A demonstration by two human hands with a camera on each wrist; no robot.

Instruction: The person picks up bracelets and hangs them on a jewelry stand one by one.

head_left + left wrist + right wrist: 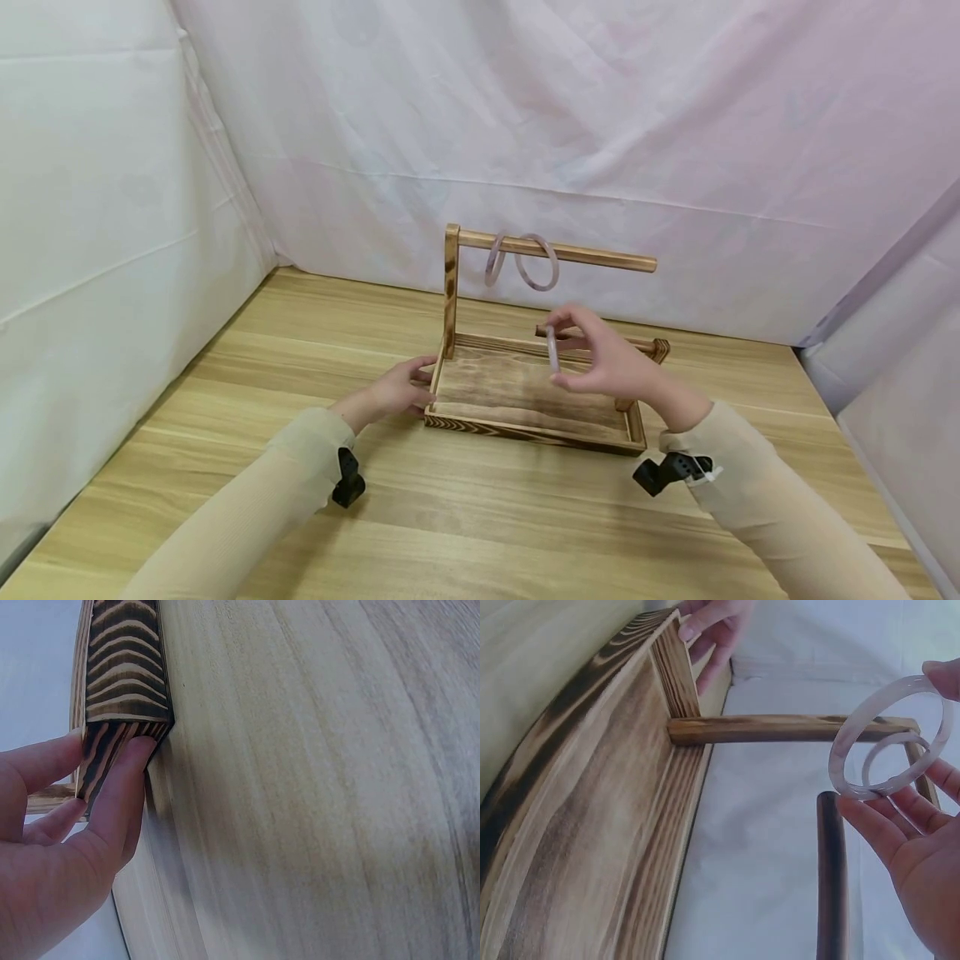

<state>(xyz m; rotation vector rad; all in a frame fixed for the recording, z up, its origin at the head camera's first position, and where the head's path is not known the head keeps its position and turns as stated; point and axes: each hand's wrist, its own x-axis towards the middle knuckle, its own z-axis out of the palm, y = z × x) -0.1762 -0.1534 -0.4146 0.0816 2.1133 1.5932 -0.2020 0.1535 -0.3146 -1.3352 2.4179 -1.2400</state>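
Observation:
My left hand [401,387] grips the left end of a scorched-wood jewellery rack [536,435], with thumb and fingers on its end wall [105,754]. My right hand [603,358] pinches a pale, lilac-tinted bangle [552,350] between thumb and fingers, above the rack's tray. In the right wrist view the bangle [842,754] is tilted, its lower rim close to the free tip of the lower bar [830,862]. Two similar bangles, one on the left [491,271] and one on the right [553,271], hang from the upper bar [600,254].
The rack's tall post [451,292] rises at its left end, and a short post [626,404] stands at the right. White cloth [600,125] hangs behind and at both sides of the wood-grain table [480,517]. Each sleeve carries a black wrist mount.

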